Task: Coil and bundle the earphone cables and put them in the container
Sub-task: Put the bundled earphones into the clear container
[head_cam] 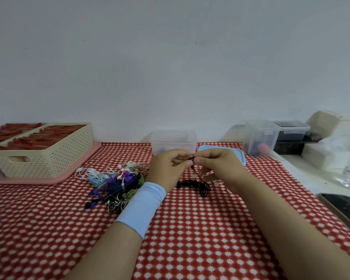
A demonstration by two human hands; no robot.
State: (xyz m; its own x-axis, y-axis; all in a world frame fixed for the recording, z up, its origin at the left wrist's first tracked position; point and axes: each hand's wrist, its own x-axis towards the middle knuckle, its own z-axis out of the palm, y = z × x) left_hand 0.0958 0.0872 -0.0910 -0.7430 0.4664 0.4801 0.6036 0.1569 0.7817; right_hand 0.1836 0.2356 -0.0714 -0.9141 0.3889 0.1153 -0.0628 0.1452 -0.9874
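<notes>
My left hand (168, 168) and my right hand (216, 166) meet at the table's middle, both pinching the end of a black earphone cable (194, 185). The rest of that cable lies tangled on the red patterned cloth just below my hands. A pile of several earphones (117, 180) in white, blue, purple and green lies left of my left wrist, which wears a light blue band. Behind my hands stands a clear plastic container (173, 141); its blue lid (240, 155) lies to its right, partly hidden by my right hand.
A cream perforated basket (42, 156) with red items sits on a pink tray (49, 179) at the left. Clear boxes (261, 138) and white boxes stand at the right back. A phone (343, 209) lies at the right edge.
</notes>
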